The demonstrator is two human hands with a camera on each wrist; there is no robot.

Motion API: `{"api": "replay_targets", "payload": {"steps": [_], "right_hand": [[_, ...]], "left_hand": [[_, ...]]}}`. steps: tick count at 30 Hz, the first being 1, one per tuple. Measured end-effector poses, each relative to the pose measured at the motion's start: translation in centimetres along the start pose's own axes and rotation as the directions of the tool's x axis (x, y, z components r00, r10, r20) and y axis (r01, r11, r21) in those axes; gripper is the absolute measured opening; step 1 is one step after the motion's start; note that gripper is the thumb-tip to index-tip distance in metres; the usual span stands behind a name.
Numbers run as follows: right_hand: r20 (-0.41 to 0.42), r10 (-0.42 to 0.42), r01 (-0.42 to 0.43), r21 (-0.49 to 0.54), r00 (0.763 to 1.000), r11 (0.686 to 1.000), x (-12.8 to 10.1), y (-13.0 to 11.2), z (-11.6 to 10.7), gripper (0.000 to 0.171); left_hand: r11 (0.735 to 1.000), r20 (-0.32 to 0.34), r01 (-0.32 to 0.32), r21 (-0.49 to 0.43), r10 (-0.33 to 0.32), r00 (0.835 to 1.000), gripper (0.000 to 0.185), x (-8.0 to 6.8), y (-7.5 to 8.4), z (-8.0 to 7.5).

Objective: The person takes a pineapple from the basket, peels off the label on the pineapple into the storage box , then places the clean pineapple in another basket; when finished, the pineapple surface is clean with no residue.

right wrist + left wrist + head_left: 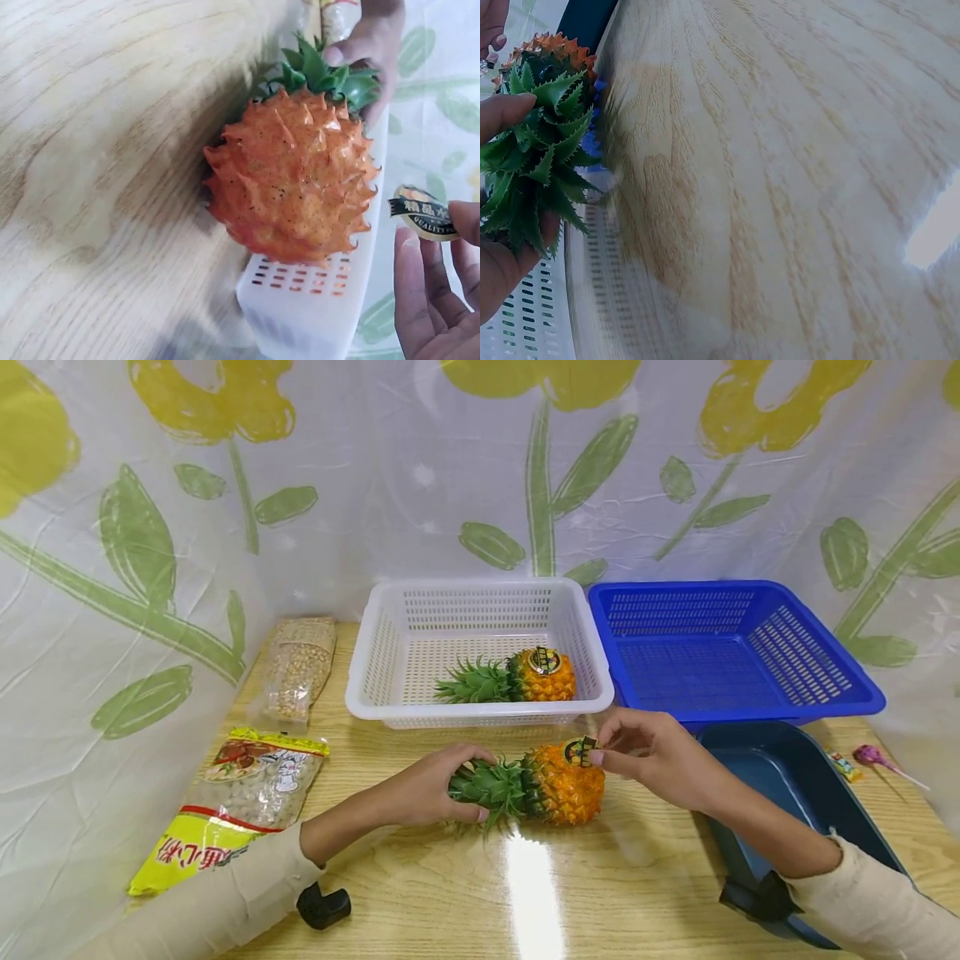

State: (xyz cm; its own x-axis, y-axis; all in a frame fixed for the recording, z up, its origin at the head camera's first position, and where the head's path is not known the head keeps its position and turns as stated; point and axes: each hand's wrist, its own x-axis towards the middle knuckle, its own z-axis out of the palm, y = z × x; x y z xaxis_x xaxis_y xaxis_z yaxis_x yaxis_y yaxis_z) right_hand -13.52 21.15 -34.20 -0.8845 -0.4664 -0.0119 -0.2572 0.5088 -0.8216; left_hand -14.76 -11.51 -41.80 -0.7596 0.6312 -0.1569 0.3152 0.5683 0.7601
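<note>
An orange pineapple (566,785) with a green leafy crown (487,789) lies on its side on the table, its crown toward the left. My left hand (442,785) grips it by the crown, thumb and fingers around the leaves. Above the fruit's far side, my right hand (663,758) pinches a black-and-gold oval sticker (424,212) between thumb and fingertip. In the right wrist view the sticker stands apart from the spiky fruit. A second pineapple (558,687), with a similar round label (544,661) on it, lies inside the white basket (480,712) behind.
Beside the white basket stands a blue basket (750,703). A dark teal tray (813,768) sits under the right forearm, with a lollipop (870,754) and a small wrapped candy (845,767) beyond it. At left lie a yellow-edged bag (247,785) and a bag of beans (296,664).
</note>
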Motion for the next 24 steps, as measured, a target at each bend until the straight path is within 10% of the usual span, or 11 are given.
{"api": "replay_targets", "payload": {"steps": [24], "right_hand": [[-0.019, 0.134, -0.135, -0.052, 0.991, 0.989, -2.9, 2.0, -3.9, 0.017]], "left_hand": [[1.0, 0.001, 0.006, 0.021, -0.006, 1.0, 0.064, 0.0, 0.0, -0.1]]}}
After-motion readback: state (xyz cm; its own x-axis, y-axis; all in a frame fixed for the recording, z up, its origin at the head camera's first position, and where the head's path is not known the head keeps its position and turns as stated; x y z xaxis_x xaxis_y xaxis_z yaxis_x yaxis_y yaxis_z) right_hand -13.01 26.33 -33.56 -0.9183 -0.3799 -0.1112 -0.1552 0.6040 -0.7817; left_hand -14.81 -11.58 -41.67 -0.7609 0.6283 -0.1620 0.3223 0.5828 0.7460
